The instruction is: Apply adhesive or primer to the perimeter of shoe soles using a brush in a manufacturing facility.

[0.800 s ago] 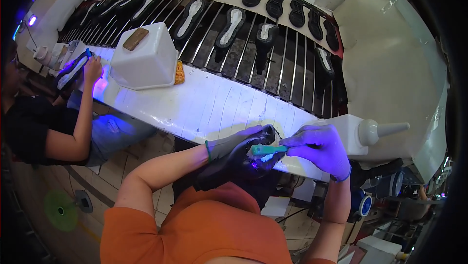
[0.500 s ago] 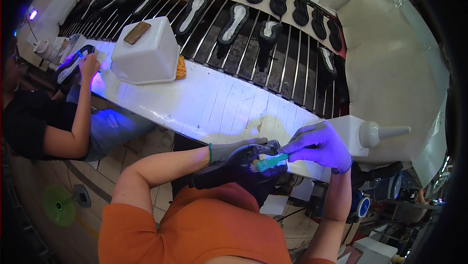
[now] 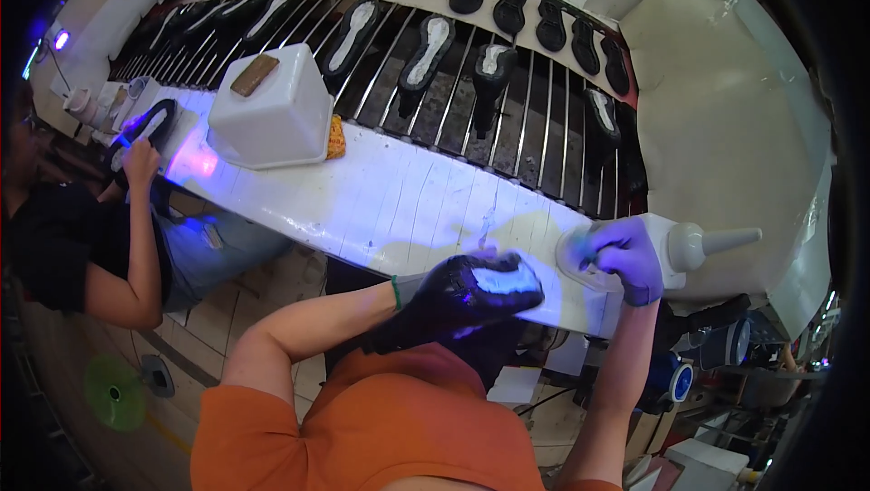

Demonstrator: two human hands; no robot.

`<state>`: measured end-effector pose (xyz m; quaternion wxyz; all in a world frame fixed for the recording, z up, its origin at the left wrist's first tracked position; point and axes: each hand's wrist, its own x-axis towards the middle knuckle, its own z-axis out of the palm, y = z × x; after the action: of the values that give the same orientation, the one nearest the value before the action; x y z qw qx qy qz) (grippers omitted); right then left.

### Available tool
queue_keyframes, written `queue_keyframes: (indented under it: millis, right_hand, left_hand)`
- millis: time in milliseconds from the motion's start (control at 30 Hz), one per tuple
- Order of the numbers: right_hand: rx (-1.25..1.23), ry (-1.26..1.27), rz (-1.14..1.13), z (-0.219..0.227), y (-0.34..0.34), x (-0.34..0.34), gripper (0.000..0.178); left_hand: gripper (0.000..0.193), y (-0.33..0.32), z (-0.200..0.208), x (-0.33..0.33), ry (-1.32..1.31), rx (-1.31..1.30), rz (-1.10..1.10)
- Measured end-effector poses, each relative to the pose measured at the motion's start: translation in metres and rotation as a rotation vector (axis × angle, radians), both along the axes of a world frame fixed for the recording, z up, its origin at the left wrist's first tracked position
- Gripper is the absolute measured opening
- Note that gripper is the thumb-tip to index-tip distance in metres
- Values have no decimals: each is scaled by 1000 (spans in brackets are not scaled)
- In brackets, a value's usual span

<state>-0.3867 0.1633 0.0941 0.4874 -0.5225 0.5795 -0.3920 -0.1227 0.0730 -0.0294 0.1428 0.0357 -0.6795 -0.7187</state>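
Note:
My left hand [image 3: 410, 289], in a pale glove and mostly hidden behind the work, holds a black shoe upper [image 3: 435, 302] stretched on a last, its sole side up. A white patch [image 3: 509, 281] on that underside glows bluish. In its lavender-lit glove, my right hand [image 3: 627, 260] is closed round a teal-handled brush [image 3: 589, 248], which is blurred. The brush is over the round mouth of a white squat container [image 3: 666, 235] with a long pale nozzle [image 3: 729, 242]; its bristles cannot be made out.
A white worktable [image 3: 381, 192] runs along a roller conveyor [image 3: 453, 110] carrying several upturned shoe uppers. Black soles [image 3: 550, 27] line a shelf behind. An upturned white bin [image 3: 272, 115] bears a brown block [image 3: 255, 75]. A co-worker [image 3: 109, 246] brushes another shoe at left.
My right hand has moved the brush off the shoe's underside, rightward to the white container. The shoe is tilted differently, showing its white patch. The conveyor's shoes have shifted slightly left.

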Motion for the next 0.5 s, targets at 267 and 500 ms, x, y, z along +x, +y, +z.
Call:
queue_keyframes:
  millis: [267,500]
  right_hand:
    - [-97,27,-640,-14,17,99,37]
    - [-227,255,-608,-5,-11,144,72]
  left_hand:
    - [47,-64,-39,-50,712,1032,-36]
    - [71,-63,-15,-45,450,962,658]
